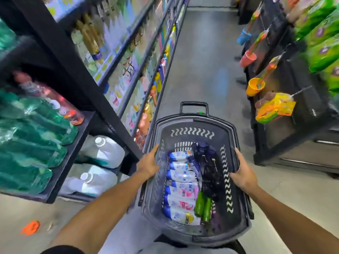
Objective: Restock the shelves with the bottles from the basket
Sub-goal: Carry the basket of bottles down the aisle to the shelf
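A dark grey plastic basket (194,123) is in front of me in a shop aisle. Inside it lie several white shampoo bottles with blue caps (180,176) in a row, two green bottles (202,208) and some dark bottles (211,173). My left hand (148,163) grips the basket's left rim with the thumb on the outside. My right hand (243,173) grips the right rim, fingers curled over the edge. The shelves (139,57) run along the left of the aisle, full of blurred products.
Near left, a black rack (73,145) holds green and pink bottles, with white jugs (106,153) below. On the right stands another rack with hanging cups (255,87), packets and green bags. The grey aisle floor (205,70) stretches ahead. An orange scrap (30,227) lies on the floor.
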